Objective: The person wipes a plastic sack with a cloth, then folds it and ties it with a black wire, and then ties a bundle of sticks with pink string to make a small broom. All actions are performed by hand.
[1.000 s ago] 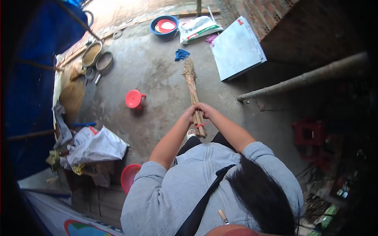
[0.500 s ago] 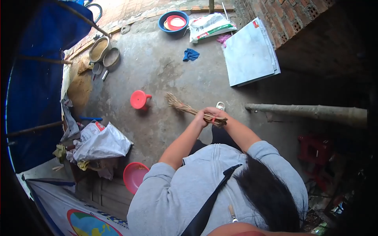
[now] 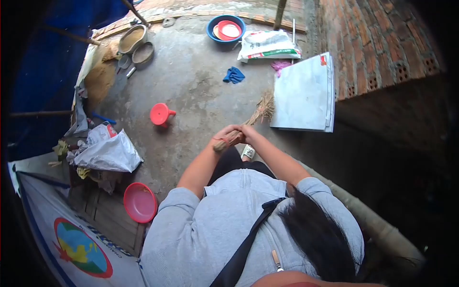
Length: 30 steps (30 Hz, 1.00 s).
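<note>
A short straw hand broom [image 3: 262,110] is held in front of my body, its frayed end pointing up and to the right, near the white board's left edge. A reddish tie binds its handle end, which points down and to the left. My left hand [image 3: 226,132] is closed around the handle. Beside it, touching it, my right hand [image 3: 247,133] is also closed on the broom. The hands overlap, so some of the fingers are hidden.
A red stool [image 3: 161,114] stands at left on the concrete floor. Beyond lie a blue cloth [image 3: 234,75], a blue basin [image 3: 212,35] and a white sack [image 3: 267,46]. A white board [image 3: 301,98] is at right by the brick wall [image 3: 377,43]. A pink basin [image 3: 140,203] sits lower left.
The broom has swung round: its frayed end pointed up-left before and points up-right now. Both hands have shifted left with it, still gripping. The whole view has turned somewhat.
</note>
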Each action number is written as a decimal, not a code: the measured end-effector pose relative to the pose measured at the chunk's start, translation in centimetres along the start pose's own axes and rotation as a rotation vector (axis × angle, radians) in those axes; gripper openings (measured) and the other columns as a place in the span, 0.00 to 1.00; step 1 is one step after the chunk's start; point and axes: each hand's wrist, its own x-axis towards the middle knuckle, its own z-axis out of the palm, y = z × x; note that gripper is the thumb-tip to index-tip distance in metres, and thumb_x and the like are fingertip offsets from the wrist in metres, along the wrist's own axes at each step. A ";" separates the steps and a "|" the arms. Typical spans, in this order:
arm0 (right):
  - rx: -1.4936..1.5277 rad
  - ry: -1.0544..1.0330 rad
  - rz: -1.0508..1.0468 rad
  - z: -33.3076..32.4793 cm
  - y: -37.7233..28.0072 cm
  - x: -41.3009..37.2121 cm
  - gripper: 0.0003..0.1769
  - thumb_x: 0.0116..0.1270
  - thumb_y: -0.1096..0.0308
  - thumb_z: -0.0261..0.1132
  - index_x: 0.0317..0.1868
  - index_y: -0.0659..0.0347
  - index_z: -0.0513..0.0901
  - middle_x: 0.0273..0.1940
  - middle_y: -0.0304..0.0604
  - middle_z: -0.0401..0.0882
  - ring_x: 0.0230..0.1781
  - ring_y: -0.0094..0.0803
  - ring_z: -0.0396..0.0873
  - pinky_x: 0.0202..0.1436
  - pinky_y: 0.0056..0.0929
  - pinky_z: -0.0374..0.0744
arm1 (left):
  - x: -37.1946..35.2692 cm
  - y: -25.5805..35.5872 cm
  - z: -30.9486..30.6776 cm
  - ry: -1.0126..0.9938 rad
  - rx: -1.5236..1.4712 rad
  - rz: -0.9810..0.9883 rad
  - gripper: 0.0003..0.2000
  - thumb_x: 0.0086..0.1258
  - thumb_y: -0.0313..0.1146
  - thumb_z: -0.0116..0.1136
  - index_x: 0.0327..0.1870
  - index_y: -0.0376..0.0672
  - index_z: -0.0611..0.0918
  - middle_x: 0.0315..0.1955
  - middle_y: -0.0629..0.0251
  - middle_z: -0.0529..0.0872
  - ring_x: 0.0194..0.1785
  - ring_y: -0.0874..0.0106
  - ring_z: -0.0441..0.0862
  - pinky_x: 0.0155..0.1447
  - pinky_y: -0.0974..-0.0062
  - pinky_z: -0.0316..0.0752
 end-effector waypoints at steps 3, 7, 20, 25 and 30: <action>-0.092 -0.073 0.070 2.1 -1.1 5.0 0.10 0.64 0.69 0.52 0.42 0.67 0.73 0.25 0.47 0.77 0.12 0.35 0.74 0.13 0.28 0.77 | -1.6 5.5 3.7 0.221 -0.092 -0.105 0.11 0.67 0.26 0.52 0.48 0.32 0.74 0.39 0.57 0.81 0.39 0.72 0.82 0.41 0.78 0.80; -0.201 -0.114 0.032 5.9 -3.4 6.3 0.11 0.63 0.69 0.54 0.43 0.68 0.73 0.26 0.48 0.78 0.18 0.38 0.78 0.16 0.29 0.78 | 2.1 7.9 -0.3 0.579 -0.117 -0.404 0.10 0.62 0.34 0.54 0.33 0.34 0.76 0.24 0.54 0.81 0.21 0.66 0.81 0.22 0.69 0.80; -0.360 -0.107 0.061 17.5 -26.1 11.1 0.08 0.63 0.69 0.54 0.38 0.59 0.78 0.26 0.42 0.81 0.20 0.33 0.81 0.21 0.34 0.82 | 19.4 25.2 -7.0 0.662 -0.182 -0.189 0.11 0.63 0.34 0.49 0.32 0.31 0.73 0.23 0.50 0.80 0.20 0.58 0.81 0.20 0.65 0.80; -0.267 -0.209 0.032 20.1 -32.4 16.5 0.11 0.65 0.73 0.49 0.28 0.60 0.77 0.15 0.36 0.73 0.10 0.23 0.71 0.14 0.27 0.76 | 23.2 32.2 -10.7 0.589 -0.189 -0.206 0.08 0.61 0.29 0.48 0.32 0.31 0.74 0.19 0.56 0.80 0.18 0.63 0.80 0.22 0.71 0.81; -0.214 -0.061 -0.137 23.1 -33.8 16.1 0.07 0.63 0.73 0.50 0.33 0.64 0.75 0.17 0.37 0.72 0.11 0.24 0.70 0.11 0.25 0.72 | 24.1 35.3 -9.8 0.568 -0.308 -0.232 0.08 0.61 0.30 0.49 0.28 0.34 0.75 0.17 0.58 0.80 0.16 0.68 0.79 0.21 0.75 0.78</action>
